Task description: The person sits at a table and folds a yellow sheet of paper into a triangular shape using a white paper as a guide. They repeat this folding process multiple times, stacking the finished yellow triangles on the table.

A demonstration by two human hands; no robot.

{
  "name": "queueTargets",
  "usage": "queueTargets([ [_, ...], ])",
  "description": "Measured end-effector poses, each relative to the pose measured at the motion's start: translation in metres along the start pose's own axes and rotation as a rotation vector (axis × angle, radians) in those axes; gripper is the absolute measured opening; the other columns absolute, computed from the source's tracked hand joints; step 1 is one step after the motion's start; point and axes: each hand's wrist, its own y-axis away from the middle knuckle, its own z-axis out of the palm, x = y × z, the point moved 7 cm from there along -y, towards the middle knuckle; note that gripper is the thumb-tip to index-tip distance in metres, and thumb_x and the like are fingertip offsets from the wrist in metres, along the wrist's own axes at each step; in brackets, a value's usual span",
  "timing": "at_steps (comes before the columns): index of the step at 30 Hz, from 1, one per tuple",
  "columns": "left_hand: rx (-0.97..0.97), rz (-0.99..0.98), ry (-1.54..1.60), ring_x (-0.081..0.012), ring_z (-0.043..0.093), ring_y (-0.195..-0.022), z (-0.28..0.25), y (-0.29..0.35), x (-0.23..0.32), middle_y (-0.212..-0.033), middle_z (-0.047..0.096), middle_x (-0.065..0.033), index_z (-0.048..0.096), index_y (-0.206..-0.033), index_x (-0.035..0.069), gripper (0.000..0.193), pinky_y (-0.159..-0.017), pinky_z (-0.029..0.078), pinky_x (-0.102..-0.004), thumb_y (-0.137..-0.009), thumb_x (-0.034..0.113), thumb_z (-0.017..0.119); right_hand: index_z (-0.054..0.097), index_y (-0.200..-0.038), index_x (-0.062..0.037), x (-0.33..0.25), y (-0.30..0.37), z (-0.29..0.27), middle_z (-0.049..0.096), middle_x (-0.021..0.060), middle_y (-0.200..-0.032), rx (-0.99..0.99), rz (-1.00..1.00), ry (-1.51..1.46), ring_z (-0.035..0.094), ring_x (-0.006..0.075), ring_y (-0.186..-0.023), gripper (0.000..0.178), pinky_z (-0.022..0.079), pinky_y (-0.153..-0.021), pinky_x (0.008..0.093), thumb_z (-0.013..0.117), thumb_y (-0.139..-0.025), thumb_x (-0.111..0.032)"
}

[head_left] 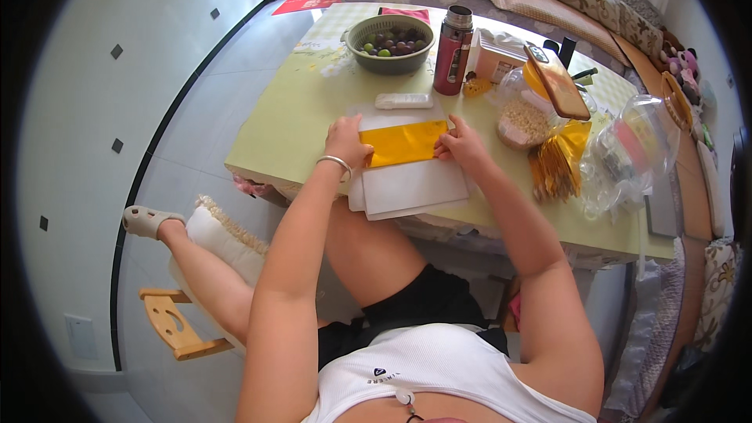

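Centrally in the frame, a gold foil (404, 144) stretches flat between two hands, above white sheets (415, 188) stacked near the table's front edge. At the foil's left end, the left hand (345, 141), a bracelet (335, 161) at its wrist, grips with curled fingers; at the right end, the right hand (460, 145) pinches between thumb and fingers. Just beyond lies a white packet (403, 101) on the pale green table (274, 129). A bowl (390, 63) of green and dark grapes (392, 45) sits at upper centre, a red flask (451, 55) upright beside it. Toward the upper right, a phone (559, 82) leans at the top of a clear jar (523, 124) of beige bits. At centre right, a pile of gold sheets (558, 163) lies between the jar and a clear plastic bag (633, 153). A wooden chair (168, 325) stands at lower left.
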Motion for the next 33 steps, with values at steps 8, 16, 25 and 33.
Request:
queueTargets([
  [8,-0.152,-0.381,0.505,-0.0303,0.063,-0.103,0.014,0.007,-0.022,-0.109,0.065,-0.0160,0.068,-0.108,0.005,0.043,-0.090,0.052,-0.0368,-0.067,0.008,0.080,0.005,-0.156,0.0036,0.006,0.004,-0.003,0.065,0.0167,-0.094,-0.001,0.019,-0.161,0.070,0.0213,-0.077,0.080,0.059,-0.065,0.0284,0.054,-0.093,0.002],
  [16,-0.097,-0.175,0.092,-0.0305,0.066,-0.095,0.009,-0.011,-0.001,-0.104,0.067,-0.0153,0.064,-0.110,0.003,0.047,-0.085,0.055,-0.0367,-0.067,0.011,0.082,0.005,-0.156,0.0050,0.006,0.004,-0.004,0.064,0.0161,-0.094,-0.031,0.006,-0.156,0.070,0.0217,-0.079,0.082,0.059,-0.067,0.0276,0.056,-0.092,0.000],
  [25,-0.025,-0.221,0.239,-0.0232,0.066,-0.080,0.011,-0.008,-0.016,-0.089,0.069,-0.0128,0.067,-0.094,0.002,0.035,-0.076,0.055,-0.0335,-0.063,0.002,0.083,0.008,-0.155,0.0066,0.005,0.001,-0.004,0.065,0.0169,-0.096,-0.027,0.030,-0.159,0.070,0.0219,-0.078,0.081,0.059,-0.067,0.0281,0.057,-0.091,-0.001],
  [33,-0.079,-0.319,0.540,-0.0190,0.063,-0.063,0.004,0.013,0.000,-0.081,0.067,-0.0073,0.065,-0.087,0.001,0.012,-0.067,0.058,-0.0319,-0.078,-0.005,0.070,0.014,-0.153,0.0065,0.007,0.002,-0.006,0.066,0.0185,-0.095,-0.009,0.004,-0.166,0.071,0.0234,-0.076,0.076,0.060,-0.065,0.0297,0.056,-0.091,-0.001],
])
